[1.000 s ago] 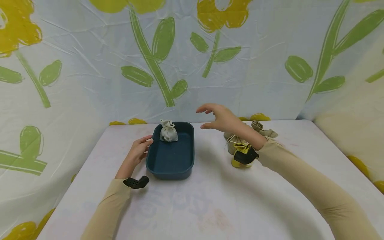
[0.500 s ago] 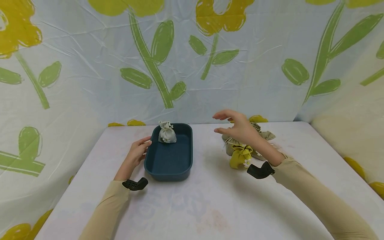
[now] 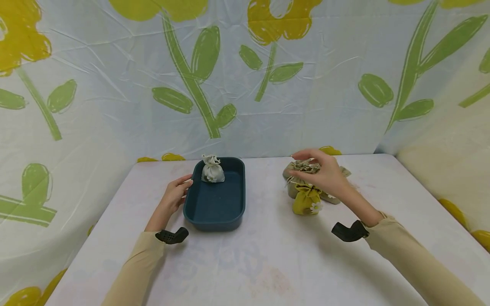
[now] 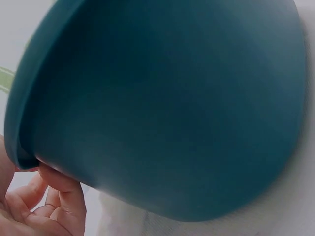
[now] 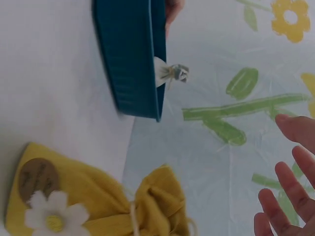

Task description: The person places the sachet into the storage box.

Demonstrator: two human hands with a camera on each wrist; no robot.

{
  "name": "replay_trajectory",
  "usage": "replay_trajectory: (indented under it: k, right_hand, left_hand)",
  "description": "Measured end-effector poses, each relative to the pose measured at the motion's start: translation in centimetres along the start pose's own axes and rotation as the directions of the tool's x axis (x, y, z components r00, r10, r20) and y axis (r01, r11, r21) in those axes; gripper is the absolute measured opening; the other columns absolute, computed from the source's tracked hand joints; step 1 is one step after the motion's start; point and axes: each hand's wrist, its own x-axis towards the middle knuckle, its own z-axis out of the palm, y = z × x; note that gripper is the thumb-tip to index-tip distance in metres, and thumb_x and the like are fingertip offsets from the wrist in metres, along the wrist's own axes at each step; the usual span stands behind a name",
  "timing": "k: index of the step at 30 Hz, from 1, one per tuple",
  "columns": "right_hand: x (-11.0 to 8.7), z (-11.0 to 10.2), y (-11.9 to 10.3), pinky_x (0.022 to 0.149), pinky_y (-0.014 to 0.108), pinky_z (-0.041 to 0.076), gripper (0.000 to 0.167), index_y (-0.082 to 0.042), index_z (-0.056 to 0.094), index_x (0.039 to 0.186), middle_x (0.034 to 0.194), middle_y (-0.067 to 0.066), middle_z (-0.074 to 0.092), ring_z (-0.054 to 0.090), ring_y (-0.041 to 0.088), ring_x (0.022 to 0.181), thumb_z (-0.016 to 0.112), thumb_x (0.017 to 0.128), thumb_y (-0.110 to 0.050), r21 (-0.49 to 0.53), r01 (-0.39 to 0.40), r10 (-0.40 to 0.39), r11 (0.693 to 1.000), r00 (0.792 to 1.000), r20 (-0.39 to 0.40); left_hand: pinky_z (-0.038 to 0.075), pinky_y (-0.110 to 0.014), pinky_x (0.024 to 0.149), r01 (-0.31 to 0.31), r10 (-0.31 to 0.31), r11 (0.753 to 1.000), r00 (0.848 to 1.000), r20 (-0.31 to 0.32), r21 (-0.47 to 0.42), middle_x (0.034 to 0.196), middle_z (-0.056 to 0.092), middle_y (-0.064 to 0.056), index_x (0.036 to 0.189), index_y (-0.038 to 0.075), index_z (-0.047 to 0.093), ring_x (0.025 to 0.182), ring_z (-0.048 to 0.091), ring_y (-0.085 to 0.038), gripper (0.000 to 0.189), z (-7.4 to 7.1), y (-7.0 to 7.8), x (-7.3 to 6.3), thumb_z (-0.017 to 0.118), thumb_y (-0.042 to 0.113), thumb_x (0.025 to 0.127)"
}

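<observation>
Yellow drawstring pouch (image 3: pixel 306 199) with daisy under spread right hand (image 3: pixel 323 174); left hand (image 3: pixel 174 196) touches tray (image 3: pixel 214 214).

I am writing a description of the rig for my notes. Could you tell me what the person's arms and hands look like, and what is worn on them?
Both arms wear long, close-fitting beige sleeves that end at the wrists. The left hand and right hand are bare, with no gloves or rings visible. A small black angled device, the left wrist mount and the right wrist mount, sits at each cuff. No cables show.
</observation>
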Motion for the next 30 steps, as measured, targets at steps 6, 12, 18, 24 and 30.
replay_trajectory:
  k: [6,12,18,24,30]
  right_hand:
    - [-1.3,-0.3,1.3,0.081,0.013,0.042,0.039,-0.005,0.067,0.110,0.108,0.001,0.067,0.050,-0.014,0.095,0.081,0.074,-0.008,-0.006,-0.015,0.015,1.000,1.000,-0.024]
    - [-2.4,-0.7,2.6,0.079,0.011,0.042,0.046,-0.005,0.063,0.118,0.113,0.013,0.066,0.051,-0.013,0.094,0.081,0.076,-0.010,-0.004,-0.078,0.078,0.997,0.997,-0.005]
    - [-3.6,-0.3,3.9,0.082,0.019,0.043,0.067,-0.007,0.047,0.136,0.121,0.017,0.059,0.054,0.003,0.099,0.080,0.078,-0.016,0.036,-0.201,0.199,0.979,0.979,0.052]
    - [-4.7,0.1,4.8,0.083,0.026,0.046,0.077,-0.010,0.041,0.141,0.123,0.018,0.059,0.055,0.020,0.102,0.081,0.076,-0.015,0.015,-0.217,0.216,0.976,0.975,0.060]
    - [-5.5,0.4,5.8,0.080,0.024,0.045,0.078,-0.009,0.041,0.142,0.120,0.018,0.059,0.053,0.011,0.098,0.082,0.076,-0.014,0.020,-0.239,0.237,0.971,0.969,0.074]
  left_hand:
    - [0.044,-0.022,0.069,0.008,-0.008,1.000,1.000,-0.010,0.011,0.132,0.052,-0.009,0.147,0.019,0.042,0.086,0.056,-0.007,0.046,0.0,-0.2,0.1,0.047,0.026,0.101]
    - [0.044,-0.023,0.071,0.016,-0.016,1.000,1.000,-0.013,-0.003,0.130,0.052,-0.007,0.146,0.020,0.042,0.088,0.055,-0.008,0.046,0.1,-0.1,0.1,0.047,0.026,0.101]
    - [0.046,-0.020,0.068,0.018,-0.019,0.999,1.000,-0.009,-0.026,0.134,0.050,-0.008,0.147,0.020,0.041,0.086,0.055,-0.007,0.046,0.1,0.1,0.1,0.048,0.026,0.101]
    - [0.047,-0.020,0.069,0.021,-0.021,0.999,1.000,-0.006,-0.030,0.138,0.048,-0.010,0.147,0.019,0.041,0.088,0.056,-0.007,0.047,0.1,0.1,0.0,0.047,0.026,0.101]
    - [0.047,-0.020,0.069,0.016,-0.016,0.999,1.000,-0.007,-0.037,0.139,0.048,-0.011,0.147,0.019,0.041,0.092,0.057,-0.009,0.047,0.2,0.0,0.0,0.048,0.027,0.101]
